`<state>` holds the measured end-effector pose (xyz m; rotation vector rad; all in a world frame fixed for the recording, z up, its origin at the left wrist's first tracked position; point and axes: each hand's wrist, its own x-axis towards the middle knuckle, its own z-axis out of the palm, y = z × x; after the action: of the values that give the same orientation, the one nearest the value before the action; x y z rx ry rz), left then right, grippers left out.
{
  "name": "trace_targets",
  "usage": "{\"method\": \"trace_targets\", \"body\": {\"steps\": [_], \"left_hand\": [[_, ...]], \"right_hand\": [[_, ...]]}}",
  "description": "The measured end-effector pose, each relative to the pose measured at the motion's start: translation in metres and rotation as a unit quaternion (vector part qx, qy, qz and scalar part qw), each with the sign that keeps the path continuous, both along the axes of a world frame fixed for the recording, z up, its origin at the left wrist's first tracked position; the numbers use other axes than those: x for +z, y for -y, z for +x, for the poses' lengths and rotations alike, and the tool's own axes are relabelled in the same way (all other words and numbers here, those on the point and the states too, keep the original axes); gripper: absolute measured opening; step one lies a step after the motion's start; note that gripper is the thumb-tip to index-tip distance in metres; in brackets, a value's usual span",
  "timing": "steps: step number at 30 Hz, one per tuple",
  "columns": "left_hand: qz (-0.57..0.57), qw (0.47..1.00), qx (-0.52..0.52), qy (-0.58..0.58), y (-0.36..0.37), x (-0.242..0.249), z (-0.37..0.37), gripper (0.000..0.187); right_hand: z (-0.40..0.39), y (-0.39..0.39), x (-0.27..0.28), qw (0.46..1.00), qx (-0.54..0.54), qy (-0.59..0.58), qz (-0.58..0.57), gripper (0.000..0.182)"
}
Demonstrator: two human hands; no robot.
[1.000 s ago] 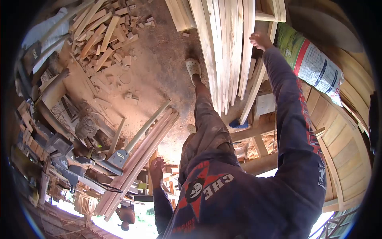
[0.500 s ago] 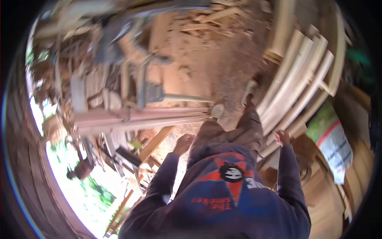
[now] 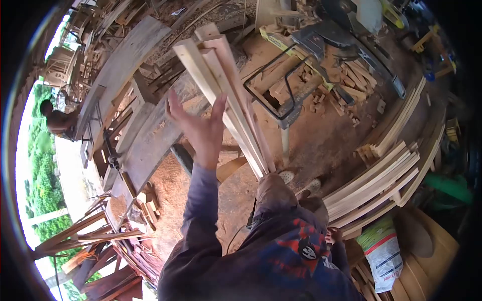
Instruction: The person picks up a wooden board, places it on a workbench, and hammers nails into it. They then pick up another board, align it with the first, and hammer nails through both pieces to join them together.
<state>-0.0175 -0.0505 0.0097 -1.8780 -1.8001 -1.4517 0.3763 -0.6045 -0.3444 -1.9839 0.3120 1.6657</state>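
Observation:
My left hand point(image 3: 200, 131) is raised in front of me with thumb and fingers spread wide, holding nothing. Its thumb overlaps a group of long planed timber lengths point(image 3: 221, 85) in this view. These lie side by side, running from the upper middle down towards my knees. My right hand point(image 3: 333, 235) hangs low by my body, small and partly hidden, so I cannot tell how its fingers are set. Just beyond it lies a stack of pale wooden strips point(image 3: 371, 185).
A mitre saw point(image 3: 331, 35) stands on a yellow-edged stand at the upper right, among wood offcuts point(image 3: 359, 78). A wide plank bench point(image 3: 145, 145) runs along the left. Another person point(image 3: 59, 120) is at the far left. A printed sack point(image 3: 382, 256) sits at lower right.
My view has swung round, bringing the saw and timber lengths into clear sight. My left hand has risen from my side and spread its fingers; my right hand is now closer to my body.

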Motion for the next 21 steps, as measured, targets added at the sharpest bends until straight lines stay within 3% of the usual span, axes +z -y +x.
{"method": "trace_targets", "body": {"steps": [4,5,6,8,11,14,15,16,17,18,21], "left_hand": [[0.1,0.989,-0.062,0.088,-0.076,-0.013,-0.004,0.09],[-0.043,0.992,-0.037,0.112,-0.085,-0.009,-0.005,0.089],[-0.186,0.974,-0.015,0.131,-0.093,-0.007,-0.004,0.087],[-0.123,0.986,-0.019,0.108,-0.097,-0.016,-0.004,0.081],[-0.111,0.984,-0.057,0.128,-0.094,-0.015,-0.001,0.074],[-0.136,0.979,-0.029,0.147,-0.087,-0.002,0.004,0.067],[-0.132,0.978,-0.004,0.164,-0.085,-0.005,0.004,0.064],[-0.128,0.975,0.021,0.182,-0.083,-0.007,0.003,0.062],[-0.117,0.981,0.043,0.15,-0.081,-0.007,-0.001,0.059],[-0.099,0.984,0.052,0.142,-0.081,-0.007,-0.006,0.058],[-0.088,0.987,-0.005,0.132,-0.067,-0.001,-0.019,0.056]], "right_hand": [[0.013,-0.036,0.029,0.992,0.102,0.067,-0.024,0.02],[0.039,-0.014,-0.011,0.992,0.086,0.09,0.009,0.019],[0.041,-0.026,0.005,0.992,0.078,0.1,0.011,0.019],[0.041,-0.053,0.038,0.974,0.004,0.158,0.164,0.021],[0.006,-0.073,0.083,0.95,-0.021,0.262,0.167,0.021],[-0.023,-0.038,0.057,0.961,-0.079,0.181,0.191,0.02],[-0.046,-0.034,0.063,0.958,-0.041,0.231,0.165,0.02],[-0.047,0.003,0.027,0.977,-0.07,0.144,0.138,0.02],[-0.071,0.007,0.041,0.982,-0.081,0.135,0.1,0.016],[-0.092,0.048,-0.001,0.972,-0.063,0.208,0.088,0.013],[-0.15,0.064,0.033,0.972,-0.095,0.208,0.062,0.009]]}}
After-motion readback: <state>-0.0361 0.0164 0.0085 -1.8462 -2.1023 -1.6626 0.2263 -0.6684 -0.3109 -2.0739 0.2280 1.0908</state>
